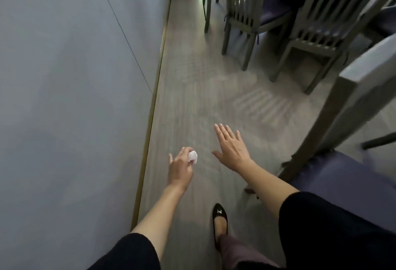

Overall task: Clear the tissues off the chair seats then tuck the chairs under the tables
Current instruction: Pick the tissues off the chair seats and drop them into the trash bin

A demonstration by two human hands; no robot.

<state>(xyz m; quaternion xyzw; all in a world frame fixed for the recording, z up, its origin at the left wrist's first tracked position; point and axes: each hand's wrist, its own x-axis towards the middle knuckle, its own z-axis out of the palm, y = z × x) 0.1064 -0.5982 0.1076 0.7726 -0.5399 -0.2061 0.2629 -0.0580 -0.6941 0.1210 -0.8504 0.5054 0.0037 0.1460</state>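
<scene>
Grey floor [192,98] runs beside a blue wall [75,76], with chairs [242,12] at 1 o'clock.
Left grip [180,169] pinches a balled tissue [192,155] near 6 o'clock. Right grip [232,149] is flat, spread and empty, probably best used to push in the near chair [351,89] at 3 o'clock.
</scene>
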